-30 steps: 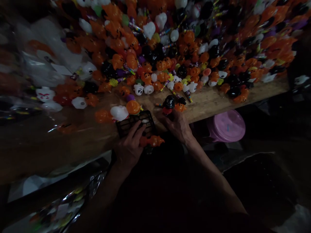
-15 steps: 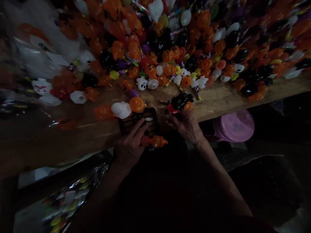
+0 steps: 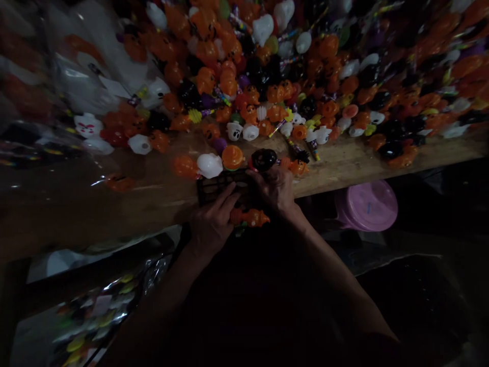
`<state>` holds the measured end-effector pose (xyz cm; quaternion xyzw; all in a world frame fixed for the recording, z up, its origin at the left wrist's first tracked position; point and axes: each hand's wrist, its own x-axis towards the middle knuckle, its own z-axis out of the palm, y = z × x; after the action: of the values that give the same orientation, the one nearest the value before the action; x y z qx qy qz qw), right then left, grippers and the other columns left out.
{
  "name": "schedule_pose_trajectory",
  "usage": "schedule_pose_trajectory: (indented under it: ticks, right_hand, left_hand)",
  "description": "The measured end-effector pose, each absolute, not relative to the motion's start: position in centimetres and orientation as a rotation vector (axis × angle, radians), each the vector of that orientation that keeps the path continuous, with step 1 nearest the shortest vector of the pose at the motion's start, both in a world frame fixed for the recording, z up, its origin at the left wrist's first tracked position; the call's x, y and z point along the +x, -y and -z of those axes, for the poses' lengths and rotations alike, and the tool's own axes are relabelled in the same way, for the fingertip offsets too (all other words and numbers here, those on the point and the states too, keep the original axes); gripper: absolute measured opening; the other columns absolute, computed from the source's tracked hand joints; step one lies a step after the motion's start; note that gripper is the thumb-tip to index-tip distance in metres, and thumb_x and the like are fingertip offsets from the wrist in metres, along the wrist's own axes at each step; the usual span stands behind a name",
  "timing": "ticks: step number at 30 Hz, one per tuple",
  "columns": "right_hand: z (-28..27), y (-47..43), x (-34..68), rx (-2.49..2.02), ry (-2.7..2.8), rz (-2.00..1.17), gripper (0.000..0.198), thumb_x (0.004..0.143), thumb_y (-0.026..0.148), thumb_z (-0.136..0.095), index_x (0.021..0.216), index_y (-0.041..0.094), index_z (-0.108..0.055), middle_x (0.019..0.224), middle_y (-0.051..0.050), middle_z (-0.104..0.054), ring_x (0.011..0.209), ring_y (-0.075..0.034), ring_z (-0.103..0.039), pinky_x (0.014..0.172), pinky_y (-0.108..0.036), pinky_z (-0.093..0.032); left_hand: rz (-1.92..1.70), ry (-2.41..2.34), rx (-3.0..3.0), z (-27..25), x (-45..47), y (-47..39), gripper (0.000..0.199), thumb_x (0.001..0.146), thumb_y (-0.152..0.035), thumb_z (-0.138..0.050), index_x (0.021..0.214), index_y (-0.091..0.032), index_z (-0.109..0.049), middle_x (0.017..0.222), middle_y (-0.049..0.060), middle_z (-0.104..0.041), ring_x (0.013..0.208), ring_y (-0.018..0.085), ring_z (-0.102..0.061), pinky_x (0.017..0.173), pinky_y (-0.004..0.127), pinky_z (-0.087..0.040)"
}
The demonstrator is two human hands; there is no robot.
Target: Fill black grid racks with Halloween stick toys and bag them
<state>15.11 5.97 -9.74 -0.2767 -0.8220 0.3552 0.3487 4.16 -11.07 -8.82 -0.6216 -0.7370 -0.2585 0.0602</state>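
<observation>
My left hand (image 3: pixel 214 219) lies with fingers stretched forward over a dark slotted tray (image 3: pixel 208 189). By its thumb side is a knobbly orange plastic toy (image 3: pixel 250 217); whether the thumb presses on it is hidden. My right hand (image 3: pixel 278 188) has its fingers bent around a round, shiny black toy (image 3: pixel 264 159) with some red at its left side, at the tray's far right corner. Just beyond the tray sit a white toy (image 3: pixel 210 165) and an orange pumpkin toy (image 3: pixel 232 157). Another orange toy (image 3: pixel 298 167) lies right of the right hand's knuckles.
Heaped orange, black and white Halloween toys (image 3: pixel 275 94) cover the back of the wooden table (image 3: pixel 168 196). Clear plastic bags (image 3: pixel 82 66) stand at the left. Below the table edge are a pink round plastic object (image 3: pixel 372 205) on the right and bagged colourful items (image 3: pixel 93 316) on the left.
The round black toy has moved left with my right hand, toward the tray, away from a black spiky piece that stays on the table. My left hand keeps its place on the tray.
</observation>
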Motion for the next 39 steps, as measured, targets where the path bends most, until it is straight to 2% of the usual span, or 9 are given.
schedule_pose_trajectory:
  ticks: [8,18,22,25,27,30,33,37,39]
  right_hand:
    - [9.7,-6.5,15.1,-0.586,2.257,-0.75,0.029,0.101,0.036,-0.06,0.08,0.019,-0.069,0.078,-0.005,-0.07,0.071,-0.016,-0.065,0.067,-0.026,-0.054]
    - [10.8,-6.4,14.9,-0.668,2.4,-0.727,0.037,0.105,0.042,-0.051,0.082,0.018,-0.066,0.09,-0.009,-0.071,0.088,-0.018,-0.068,0.079,-0.027,-0.056]
    - [10.3,-6.4,15.0,-0.804,2.41,-0.789,0.035,0.102,0.049,-0.056,0.084,0.022,-0.07,0.087,-0.008,-0.072,0.086,-0.022,-0.068,0.08,-0.033,-0.057]
    - [10.3,-6.7,14.3,-0.841,2.313,-0.818,0.032,0.098,0.052,-0.061,0.088,0.023,-0.072,0.089,-0.008,-0.074,0.088,-0.024,-0.069,0.08,-0.036,-0.057]
    - [10.3,-7.4,13.3,-0.858,2.253,-0.855,0.031,0.096,0.051,-0.064,0.093,0.022,-0.073,0.094,-0.009,-0.076,0.088,-0.024,-0.069,0.08,-0.035,-0.056]
    - [9.4,-8.6,12.4,-0.906,2.218,-0.873,0.028,0.094,0.046,-0.068,0.1,0.019,-0.074,0.096,-0.01,-0.078,0.083,-0.023,-0.069,0.077,-0.036,-0.057]
    - [7.4,-8.3,13.6,-0.836,2.25,-0.756,0.023,0.093,0.036,-0.068,0.107,0.019,-0.074,0.103,-0.011,-0.078,0.085,-0.024,-0.071,0.079,-0.038,-0.058]
    - [4.9,-4.1,17.1,-0.736,2.215,-0.677,0.021,0.099,0.027,-0.057,0.107,0.021,-0.076,0.104,-0.011,-0.077,0.091,-0.023,-0.074,0.082,-0.037,-0.06]
    - [4.4,-1.4,18.0,-0.676,2.234,-0.843,0.019,0.098,0.023,-0.059,0.103,0.023,-0.077,0.097,-0.008,-0.079,0.087,-0.022,-0.075,0.08,-0.035,-0.061]
  left_hand:
    - [0.81,2.156,-1.879,8.5,4.3,10.9,0.031,0.095,-0.015,-0.05,0.115,-0.013,-0.074,0.132,0.006,-0.072,0.068,0.017,-0.074,0.054,0.031,-0.055]
    - [0.729,2.178,-1.882,8.5,4.3,10.8,0.032,0.094,-0.015,-0.051,0.114,-0.015,-0.075,0.132,0.006,-0.072,0.061,0.016,-0.068,0.053,0.03,-0.05]
    - [0.776,2.382,-1.884,8.4,4.2,10.8,0.037,0.092,-0.016,-0.05,0.119,-0.022,-0.075,0.134,0.003,-0.071,0.076,0.017,-0.074,0.061,0.027,-0.055]
    - [1.127,2.521,-1.862,7.6,3.6,10.7,0.043,0.088,-0.011,-0.05,0.123,-0.022,-0.072,0.135,0.003,-0.071,0.106,0.018,-0.073,0.086,0.026,-0.06]
    - [1.429,2.546,-1.783,6.8,3.2,10.8,0.038,0.086,-0.012,-0.053,0.118,-0.019,-0.072,0.128,0.005,-0.074,0.115,0.018,-0.07,0.1,0.029,-0.057]
    - [1.708,2.678,-1.541,5.7,3.1,11.4,0.023,0.086,-0.024,-0.06,0.105,-0.017,-0.072,0.095,0.003,-0.077,0.087,0.017,-0.071,0.08,0.026,-0.059]
    - [1.953,2.809,-1.366,5.2,3.4,12.3,0.026,0.09,-0.035,-0.058,0.103,-0.016,-0.071,0.078,0.001,-0.07,0.071,0.014,-0.064,0.065,0.023,-0.054]
    - [2.348,2.777,-1.327,5.3,3.7,12.9,0.032,0.095,-0.039,-0.054,0.107,-0.015,-0.072,0.097,0.007,-0.074,0.077,0.014,-0.065,0.075,0.026,-0.056]
    - [2.517,2.704,-1.283,5.2,4.0,12.7,0.033,0.096,-0.04,-0.056,0.11,-0.015,-0.07,0.112,0.01,-0.075,0.094,0.018,-0.07,0.088,0.03,-0.058]
